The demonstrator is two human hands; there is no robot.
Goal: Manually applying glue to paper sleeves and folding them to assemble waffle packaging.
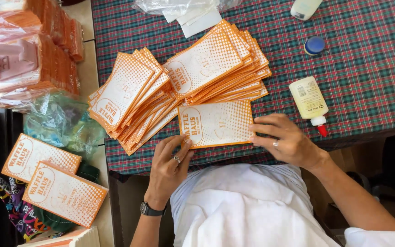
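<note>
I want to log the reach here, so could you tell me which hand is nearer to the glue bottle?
Right. The right hand rests just below and left of the glue bottle; the left hand lies farther left, beyond the flat orange packet.

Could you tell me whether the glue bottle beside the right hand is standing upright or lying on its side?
Lying on its side: the glue bottle rests flat on the plaid tablecloth, its red tip pointing toward the table edge.

The fanned pile of orange-and-white paper sleeves (179, 87) hides all but its top sheets, so their count cannot be told. A white bottle (304, 8) and a clear plastic bag (179, 6) are cut off by the top edge. The stacks wrapped in plastic (24, 50) run off the left edge, glare blurring them. The right hand (289, 139) covers the edge of one sleeve (216, 124).
</note>
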